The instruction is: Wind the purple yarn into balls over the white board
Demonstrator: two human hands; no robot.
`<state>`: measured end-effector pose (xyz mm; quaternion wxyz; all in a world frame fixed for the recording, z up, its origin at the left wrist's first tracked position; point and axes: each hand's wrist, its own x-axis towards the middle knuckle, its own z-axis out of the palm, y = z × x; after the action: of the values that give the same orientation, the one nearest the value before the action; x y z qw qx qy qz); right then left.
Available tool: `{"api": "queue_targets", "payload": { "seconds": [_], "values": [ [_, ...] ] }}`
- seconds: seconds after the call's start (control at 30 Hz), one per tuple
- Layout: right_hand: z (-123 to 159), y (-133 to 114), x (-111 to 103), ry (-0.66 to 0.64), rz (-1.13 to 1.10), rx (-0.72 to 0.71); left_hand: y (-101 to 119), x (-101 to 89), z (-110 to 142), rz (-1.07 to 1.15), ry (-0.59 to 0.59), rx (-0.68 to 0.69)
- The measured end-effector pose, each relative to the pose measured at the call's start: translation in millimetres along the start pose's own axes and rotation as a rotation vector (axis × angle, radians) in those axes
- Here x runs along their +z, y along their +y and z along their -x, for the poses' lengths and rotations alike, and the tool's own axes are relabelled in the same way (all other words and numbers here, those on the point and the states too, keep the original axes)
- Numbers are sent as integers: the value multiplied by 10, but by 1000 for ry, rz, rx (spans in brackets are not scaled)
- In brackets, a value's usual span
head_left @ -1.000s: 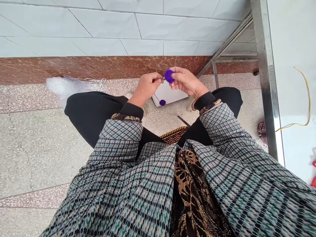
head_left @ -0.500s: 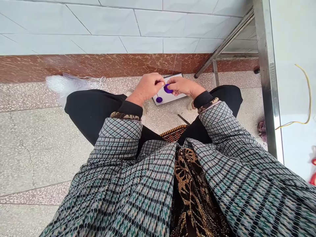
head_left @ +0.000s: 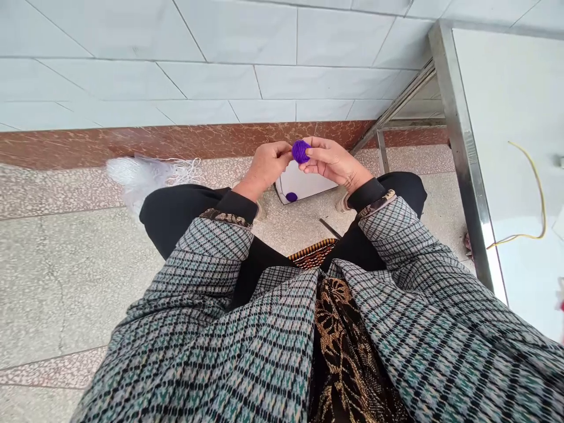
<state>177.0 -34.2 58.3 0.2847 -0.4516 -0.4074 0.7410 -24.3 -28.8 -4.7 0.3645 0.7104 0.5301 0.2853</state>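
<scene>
A small ball of purple yarn (head_left: 300, 151) is held up in the fingers of my right hand (head_left: 333, 163), its wound strands showing. Just to its left, my left hand (head_left: 265, 167) is closed in a pinch against the ball's side, on a thin purple strand that shows only faintly. Below both hands, another purple yarn piece (head_left: 291, 197), round in outline, lies on a white dark-edged box or board (head_left: 314, 183) on the floor. Part of that white surface is hidden behind my hands.
A clear plastic bag with white cord (head_left: 145, 173) lies left by the wall. A metal-framed table (head_left: 467, 153) stands at right, a yellow wire (head_left: 541, 200) on its white top. A woven wicker edge (head_left: 312, 252) shows between my legs.
The view has shifted, so the scene sits lower. My right hand has raised and turned the purple ball, which now shows more fully. My left hand stays pinched close to it.
</scene>
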Motion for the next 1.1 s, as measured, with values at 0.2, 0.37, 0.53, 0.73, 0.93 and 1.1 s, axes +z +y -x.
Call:
{"api": "queue_targets", "payload": {
  "seconds": [0.2, 0.37, 0.53, 0.73, 0.93, 1.1],
  "values": [
    [-313, -260, -106, 108, 118, -64, 278, -229, -215, -149, -226, 180],
    [-487, -156, -204, 138, 287, 55, 331, -515, -313, -192, -228, 166],
    [-379, -109, -111, -13, 93, 154, 326, -691, -327, -146, -223, 59],
    [-264, -193, -31, -92, -35, 221, 313, -661, -378, 35, -216, -75],
    [-229, -188, 4, -123, -96, 175, 97, -585, -363, 47, -160, -96],
    [-229, -243, 110, -13, -96, 40, 189, -454, -276, -6, -192, -83]
  ]
}}
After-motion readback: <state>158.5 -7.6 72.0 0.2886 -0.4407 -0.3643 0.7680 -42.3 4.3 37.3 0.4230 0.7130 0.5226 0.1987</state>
